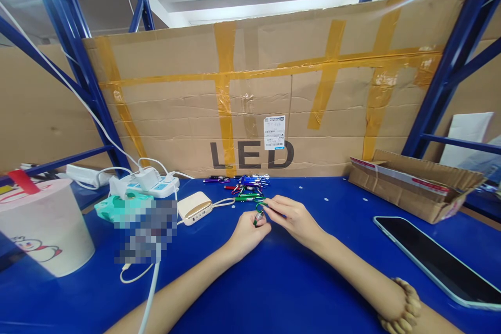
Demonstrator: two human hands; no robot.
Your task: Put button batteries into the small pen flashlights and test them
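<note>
My left hand [248, 229] is closed round a small green keychain flashlight [258, 215], held just above the blue table [274, 282]. My right hand [291, 215] pinches the flashlight's top end, at its green clip, with fingertips together. Both hands meet over the middle of the table. Right behind them lies a pile of several small coloured flashlights [245, 185], purple, blue, red and green, close to the cardboard wall.
A taped cardboard sheet marked LED [250, 109] closes the back. An open cardboard box [415, 182] and a phone [438, 258] lie at the right. A power bank [194, 207], power strip [151, 183], white cables, a tissue pack [117, 207] and a white cup [43, 224] sit at the left.
</note>
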